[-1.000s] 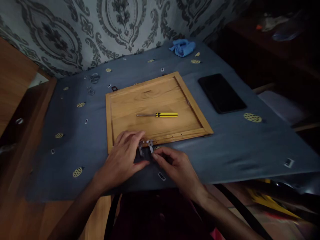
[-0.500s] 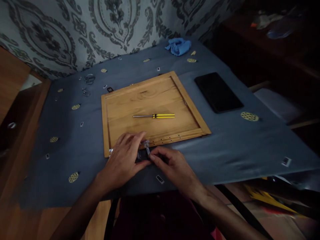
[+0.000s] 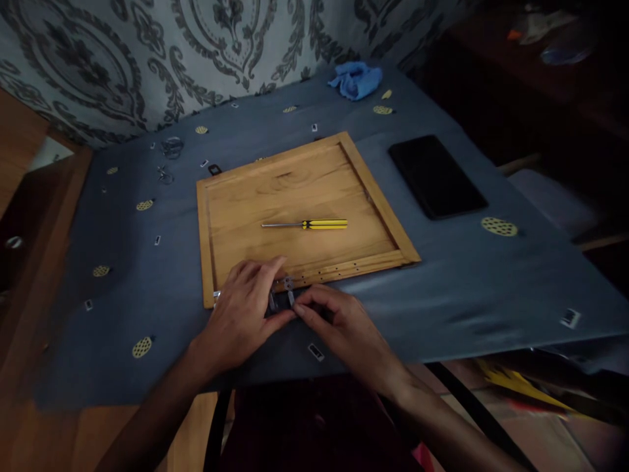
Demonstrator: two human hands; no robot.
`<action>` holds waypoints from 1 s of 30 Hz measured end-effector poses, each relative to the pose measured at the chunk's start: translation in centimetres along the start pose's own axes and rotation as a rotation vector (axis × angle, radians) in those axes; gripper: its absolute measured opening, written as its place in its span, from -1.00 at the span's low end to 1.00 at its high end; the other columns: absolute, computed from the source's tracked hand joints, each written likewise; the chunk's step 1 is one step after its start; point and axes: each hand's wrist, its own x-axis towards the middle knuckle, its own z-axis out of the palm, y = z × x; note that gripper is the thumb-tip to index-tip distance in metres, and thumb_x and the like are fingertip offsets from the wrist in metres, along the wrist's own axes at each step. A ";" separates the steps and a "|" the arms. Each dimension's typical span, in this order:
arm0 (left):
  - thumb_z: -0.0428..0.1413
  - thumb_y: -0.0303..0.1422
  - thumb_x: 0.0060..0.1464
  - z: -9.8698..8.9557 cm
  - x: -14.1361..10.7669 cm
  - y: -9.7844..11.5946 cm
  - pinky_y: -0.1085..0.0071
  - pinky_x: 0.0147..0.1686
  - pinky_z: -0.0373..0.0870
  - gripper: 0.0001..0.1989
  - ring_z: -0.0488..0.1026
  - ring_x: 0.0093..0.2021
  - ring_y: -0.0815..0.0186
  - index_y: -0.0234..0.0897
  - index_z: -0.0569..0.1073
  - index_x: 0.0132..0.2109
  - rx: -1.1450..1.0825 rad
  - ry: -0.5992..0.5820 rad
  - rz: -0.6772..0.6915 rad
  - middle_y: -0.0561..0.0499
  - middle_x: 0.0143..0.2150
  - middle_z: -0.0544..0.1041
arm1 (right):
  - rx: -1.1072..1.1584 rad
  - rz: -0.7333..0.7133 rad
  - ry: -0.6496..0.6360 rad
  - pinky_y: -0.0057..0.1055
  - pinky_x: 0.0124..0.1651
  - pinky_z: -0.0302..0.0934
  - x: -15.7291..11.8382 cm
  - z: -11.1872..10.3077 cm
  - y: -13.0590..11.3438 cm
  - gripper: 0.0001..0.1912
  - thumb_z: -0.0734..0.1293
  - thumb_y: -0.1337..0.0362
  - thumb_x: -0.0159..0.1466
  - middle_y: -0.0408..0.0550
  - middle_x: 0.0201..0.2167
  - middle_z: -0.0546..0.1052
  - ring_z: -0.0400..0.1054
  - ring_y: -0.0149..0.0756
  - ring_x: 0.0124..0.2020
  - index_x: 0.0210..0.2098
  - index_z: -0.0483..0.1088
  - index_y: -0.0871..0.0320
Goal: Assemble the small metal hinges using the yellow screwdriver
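One small metal bracket (image 3: 288,284) is seen in the head view at the near edge of the wooden panel (image 3: 246,216), between the hands, its long axis running toward the body. Its near end appears pinched by the right hand (image 3: 346,321), the nearer one, while the left hand (image 3: 238,311) is curved open beside it, thumb parted from fingers.

The screwdriver (image 3: 305,224) lies on the panel (image 3: 289,190), left of the tablet (image 3: 437,176).
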 end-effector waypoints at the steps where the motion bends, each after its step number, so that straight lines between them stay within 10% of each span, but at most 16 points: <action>1: 0.26 -0.20 0.21 0.0 0.0 0.0 -0.05 0.12 0.40 -0.32 0.47 0.08 -0.02 -0.20 0.14 0.34 0.002 -0.002 0.001 -0.15 0.06 0.54 | 0.000 -0.001 0.001 -0.46 -0.32 0.19 0.0 0.0 0.0 -0.81 0.33 0.34 0.35 -0.17 -0.45 0.55 0.39 -0.37 -0.41 -0.41 0.48 0.13; 17: 0.28 -0.27 0.18 -0.2 0.2 0.0 -0.08 0.14 0.37 -0.30 0.49 0.08 -0.03 -0.16 0.13 0.34 0.002 0.001 0.014 -0.13 0.05 0.58 | -0.077 -0.061 0.023 -0.45 -0.34 0.24 -0.3 0.1 0.0 -0.82 0.31 0.34 0.37 -0.15 -0.42 0.58 0.46 -0.35 -0.40 -0.35 0.51 0.11; 23: 0.33 -0.31 0.10 -0.1 0.2 0.2 -0.11 0.16 0.38 -0.28 0.51 0.08 -0.04 -0.19 0.15 0.30 0.015 0.019 -0.009 -0.12 0.03 0.59 | -0.370 -0.387 0.179 -0.36 -0.18 0.42 -0.4 -0.9 0.6 -0.80 0.25 0.39 0.43 -0.02 -0.27 0.64 0.53 -0.26 -0.26 -0.13 0.54 0.17; 30: 0.33 -0.31 0.08 0.2 0.2 0.4 -0.10 0.19 0.36 -0.25 0.51 0.11 -0.04 -0.19 0.14 0.31 0.025 0.036 -0.030 -0.11 0.02 0.61 | -0.605 -0.685 0.047 -0.12 0.17 0.41 0.9 -2.3 1.9 -0.69 0.24 0.41 0.44 0.07 0.04 0.64 0.46 -0.15 0.14 0.08 0.52 0.16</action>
